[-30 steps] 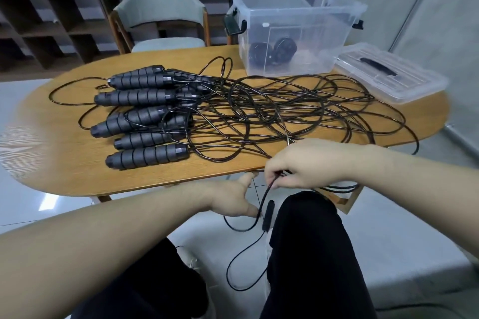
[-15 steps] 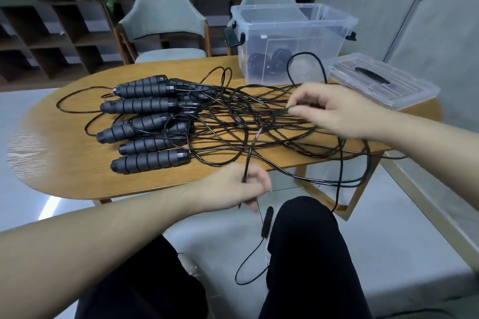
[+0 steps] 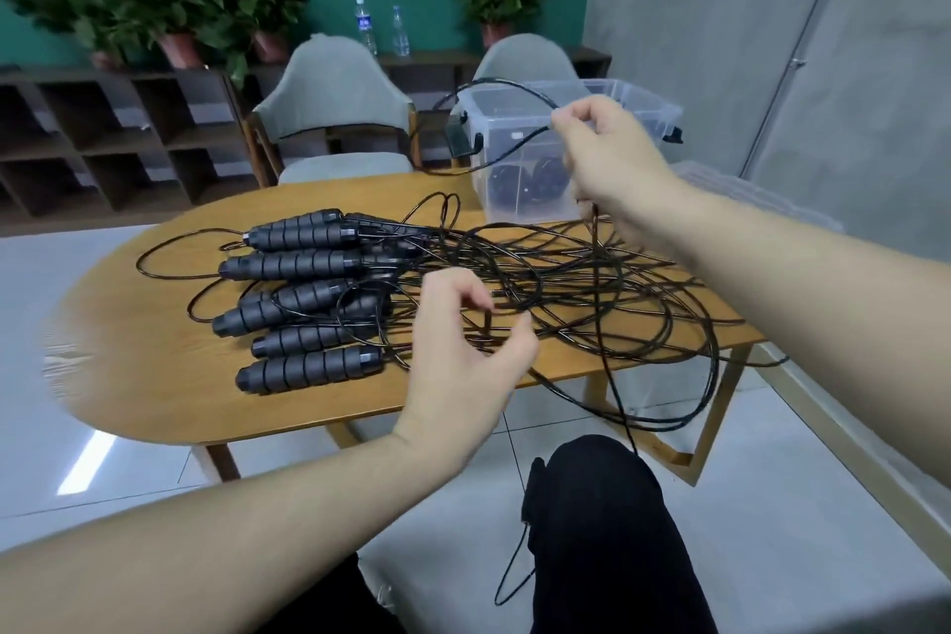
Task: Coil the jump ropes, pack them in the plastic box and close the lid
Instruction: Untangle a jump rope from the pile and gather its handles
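Several black jump-rope handles (image 3: 303,268) lie side by side on the left of the oval wooden table (image 3: 154,376), with their thin black cords (image 3: 566,283) tangled to the right. My right hand (image 3: 602,155) is raised in front of the clear plastic box (image 3: 643,103) and pinches one cord, which arcs left in a loop and also hangs down past the table edge. My left hand (image 3: 463,350) hovers over the tangle with curled fingers; a cord runs out from under its thumb. Dark coiled ropes (image 3: 535,180) lie inside the box. The clear lid (image 3: 720,180) is blurred behind my right arm.
Two grey chairs (image 3: 334,88) stand behind the table, before a low dark shelf (image 3: 103,139) with potted plants and two bottles. A cord end with a small black piece (image 3: 535,484) dangles by my knee above the tiled floor. A grey wall runs along the right.
My right hand has lifted the pinched cord up and back, from over the tangle to in front of the box. My left hand rose from the table edge to above the cords.
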